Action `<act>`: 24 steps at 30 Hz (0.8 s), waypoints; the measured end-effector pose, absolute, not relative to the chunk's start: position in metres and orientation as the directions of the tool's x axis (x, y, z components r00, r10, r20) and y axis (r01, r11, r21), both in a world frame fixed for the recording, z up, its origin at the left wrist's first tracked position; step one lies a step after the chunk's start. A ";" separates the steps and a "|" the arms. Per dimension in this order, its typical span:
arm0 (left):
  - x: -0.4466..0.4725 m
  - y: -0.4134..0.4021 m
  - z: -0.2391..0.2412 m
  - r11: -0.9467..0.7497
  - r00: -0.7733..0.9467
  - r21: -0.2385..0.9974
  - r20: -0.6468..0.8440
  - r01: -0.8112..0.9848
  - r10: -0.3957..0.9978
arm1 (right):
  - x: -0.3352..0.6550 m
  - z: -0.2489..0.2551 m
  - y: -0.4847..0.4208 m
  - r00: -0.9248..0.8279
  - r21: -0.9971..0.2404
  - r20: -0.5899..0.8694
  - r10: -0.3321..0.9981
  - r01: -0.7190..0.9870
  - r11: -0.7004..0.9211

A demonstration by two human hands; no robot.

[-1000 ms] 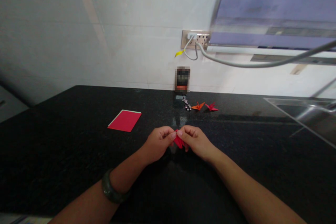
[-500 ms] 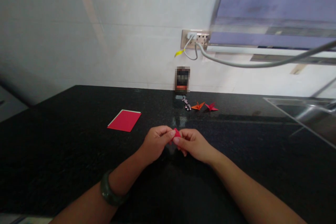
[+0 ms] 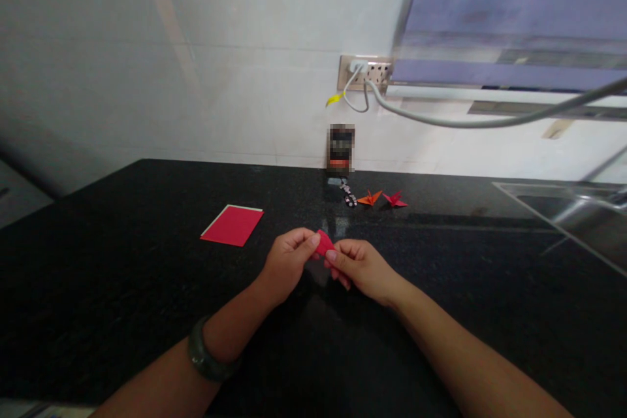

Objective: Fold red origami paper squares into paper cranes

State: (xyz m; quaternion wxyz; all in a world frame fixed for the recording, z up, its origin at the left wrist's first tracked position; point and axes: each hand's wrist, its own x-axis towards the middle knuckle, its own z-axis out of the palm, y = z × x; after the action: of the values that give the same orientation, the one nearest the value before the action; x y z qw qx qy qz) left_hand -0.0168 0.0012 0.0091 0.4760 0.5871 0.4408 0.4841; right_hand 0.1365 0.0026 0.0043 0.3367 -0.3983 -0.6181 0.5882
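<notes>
A small folded piece of red paper (image 3: 325, 243) is held between both hands just above the dark counter. My left hand (image 3: 290, 262) pinches its left edge between thumb and fingers. Opposite, my right hand (image 3: 361, 268) grips the lower right part with thumb and forefinger, its other fingers curled beneath. The fingers hide part of the folds. Beyond the hands stand an orange paper crane (image 3: 369, 198) and a red paper crane (image 3: 394, 200). To the left lies a stack of red square paper sheets (image 3: 232, 225) with a pale edge.
A blurred-out upright device (image 3: 341, 147) leans on the wall, with a patterned strap (image 3: 349, 196) in front. A metal sink (image 3: 578, 215) is set into the black counter (image 3: 147, 287) at the right. A grey cable (image 3: 455, 122) runs from the wall socket (image 3: 365, 73).
My left hand has moved slightly up and left, and more of the folded red paper shows between the hands. My right hand has barely shifted.
</notes>
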 end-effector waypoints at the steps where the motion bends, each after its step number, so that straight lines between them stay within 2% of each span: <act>1: -0.017 0.002 0.008 -0.151 0.133 0.988 0.143 0.045 0.981 | 0.137 0.004 0.003 -0.452 -0.995 -0.041 0.891 0.099 0.004; 5: -0.017 0.004 0.005 -0.090 0.158 0.994 0.099 -0.062 0.983 | 0.138 0.006 0.001 -0.390 -0.992 0.007 0.921 0.116 0.056; 7: -0.017 0.005 0.004 -0.039 0.193 0.990 0.065 -0.135 0.979 | 0.137 0.006 0.000 -0.419 -0.994 0.010 0.908 0.094 0.055; 13: -0.016 0.005 0.002 0.169 0.356 0.950 -0.067 -0.262 0.932 | 0.136 -0.001 0.002 -0.483 -0.982 0.009 0.875 -0.171 -0.084; 16: -0.015 0.004 0.001 0.235 0.385 0.923 -0.106 -0.305 0.917 | 0.137 -0.003 0.003 -0.505 -0.973 0.016 0.863 -0.208 -0.104; 21: -0.015 0.004 0.002 0.263 0.388 0.907 -0.124 -0.329 0.913 | 0.137 -0.002 0.004 -0.519 -0.979 -0.002 0.855 -0.173 -0.107; 24: -0.016 0.006 0.001 0.214 0.346 0.942 -0.117 -0.258 0.931 | 0.136 -0.002 0.004 -0.444 -0.999 0.029 0.896 -0.044 0.010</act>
State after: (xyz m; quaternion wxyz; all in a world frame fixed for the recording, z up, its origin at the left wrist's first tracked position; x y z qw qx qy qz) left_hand -0.0159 0.0056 0.0014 0.6845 0.4523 0.3721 0.4341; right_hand 0.1358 0.0039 -0.0020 0.3877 -0.3574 -0.5955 0.6061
